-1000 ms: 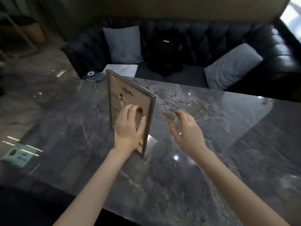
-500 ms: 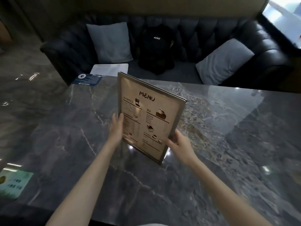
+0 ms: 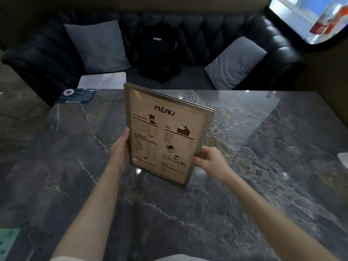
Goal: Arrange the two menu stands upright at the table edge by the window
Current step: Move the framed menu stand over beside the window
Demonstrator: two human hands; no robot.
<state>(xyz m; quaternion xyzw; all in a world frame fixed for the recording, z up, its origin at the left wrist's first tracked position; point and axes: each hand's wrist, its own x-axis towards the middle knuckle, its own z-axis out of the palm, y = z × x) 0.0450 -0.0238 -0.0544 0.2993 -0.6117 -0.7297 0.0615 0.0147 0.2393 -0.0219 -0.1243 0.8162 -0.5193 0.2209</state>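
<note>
A metal-framed menu stand [image 3: 165, 132] with a beige "MENU" sheet is upright in the middle of the dark marble table [image 3: 244, 185], its printed face toward me. My left hand [image 3: 120, 147] grips its left edge. My right hand [image 3: 209, 162] grips its lower right edge. Whether its base touches the table I cannot tell. The window [image 3: 308, 17] is at the far right. At the right table edge a white shape [image 3: 343, 159] is only partly in view; I cannot tell what it is.
A black tufted sofa [image 3: 207, 25] runs behind the table with two grey cushions [image 3: 98, 46] and a black backpack [image 3: 158, 53]. A dark blue card [image 3: 77, 96] lies at the far left corner, a green card [image 3: 7, 242] at the near left edge.
The menu stand has turned from edge-on to face me. My right hand, free a second ago, now grips its right edge; my left hand shifted from its face to its left edge.
</note>
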